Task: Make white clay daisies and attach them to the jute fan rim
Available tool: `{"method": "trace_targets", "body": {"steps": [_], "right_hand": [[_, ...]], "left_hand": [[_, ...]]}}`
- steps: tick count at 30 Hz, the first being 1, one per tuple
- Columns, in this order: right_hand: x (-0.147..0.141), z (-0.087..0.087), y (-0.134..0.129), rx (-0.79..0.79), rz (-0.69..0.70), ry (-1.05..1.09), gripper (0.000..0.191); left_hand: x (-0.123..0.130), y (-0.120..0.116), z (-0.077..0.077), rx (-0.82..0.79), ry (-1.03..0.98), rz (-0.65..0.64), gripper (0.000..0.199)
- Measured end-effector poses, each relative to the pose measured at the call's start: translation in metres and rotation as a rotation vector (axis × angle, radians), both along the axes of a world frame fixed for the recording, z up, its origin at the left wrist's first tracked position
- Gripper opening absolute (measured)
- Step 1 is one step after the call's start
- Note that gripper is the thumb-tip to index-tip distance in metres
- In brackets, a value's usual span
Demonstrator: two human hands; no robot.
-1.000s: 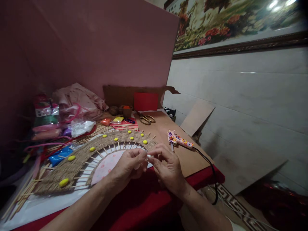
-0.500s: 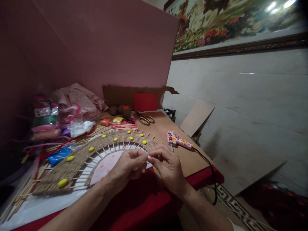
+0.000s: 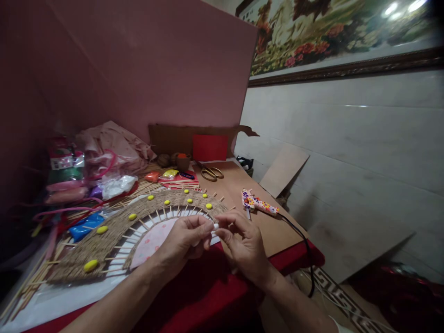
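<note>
Between the fingertips of both hands is a small white lump (image 3: 215, 226), which looks like soft modelling clay. My left hand (image 3: 192, 236) pinches it from the left with thumb and forefinger. From the other side my right hand (image 3: 243, 240) closes thumb and fingers on it. Just behind the hands lies a woven twine fan-shaped piece (image 3: 118, 226) with thin sticks through it and yellow oval dots (image 3: 101, 230) along its band. A pink flowered half-round (image 3: 152, 243) forms its middle; its right end is hidden by my hands.
A flowered glue gun (image 3: 258, 203) with a black cord lies on the brown board (image 3: 229, 185). Scissors (image 3: 211, 173) rest farther back. Bags of coloured clay, a blue packet (image 3: 85, 226) and loose sticks fill the left. The red cloth (image 3: 194, 286) covers the table's near edge.
The right fingers have opened slightly around the white lump, so more of it shows. Both hands otherwise stay in nearly the same place.
</note>
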State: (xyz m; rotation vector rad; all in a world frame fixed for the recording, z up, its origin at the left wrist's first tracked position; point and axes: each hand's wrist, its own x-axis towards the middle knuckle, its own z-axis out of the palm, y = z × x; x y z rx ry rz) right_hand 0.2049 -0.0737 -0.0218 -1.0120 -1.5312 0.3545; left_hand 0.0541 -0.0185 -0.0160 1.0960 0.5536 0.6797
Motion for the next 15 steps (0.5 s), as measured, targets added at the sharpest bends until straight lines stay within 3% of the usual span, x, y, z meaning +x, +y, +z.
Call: {"method": "trace_targets", "body": {"steps": [5,15], "right_hand": [[-0.0009,0.0009,0.0004,0.021,-0.037,0.043,0.004],[-0.0061,-0.002,-0.0029,-0.134,0.006,0.144,0.009]], "left_hand": [[0.0012,0.0,0.002,-0.022,-0.02,-0.001,0.031],[0.0011,0.0006,0.0005,0.001,-0.016,0.006,0.031]]}}
